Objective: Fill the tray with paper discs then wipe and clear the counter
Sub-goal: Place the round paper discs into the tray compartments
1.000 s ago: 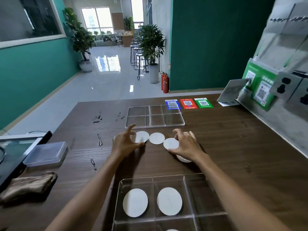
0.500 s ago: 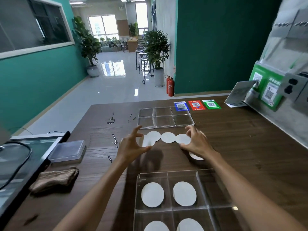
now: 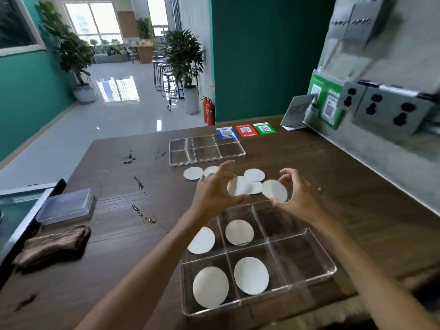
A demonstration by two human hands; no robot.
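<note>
Seen from a head-worn camera, two bare arms reach up from the bottom of the frame over a dark wooden counter [image 3: 357,177]. Near the centre, the left hand [image 3: 214,194] pinches a white paper disc [image 3: 238,186] between thumb and fingertips, and the right hand [image 3: 297,196] is clamped the same way on a second paper disc [image 3: 274,191]; both discs are lifted above the far edge of a clear six-compartment tray [image 3: 319,272] in the lower centre. Four compartments of that tray, the left and middle columns, each hold one disc, while the two right-hand compartments hold none. Just beyond the hands, more loose discs [image 3: 193,173] lie flat on the counter. Behind them, in the upper centre, sits a second clear tray [image 3: 206,150]. Dark spilled drops [image 3: 138,182] dot the counter at centre left. At the lower left lie a folded brown cloth [image 3: 51,245] and, above it, a clear lidded box [image 3: 66,207].
</note>
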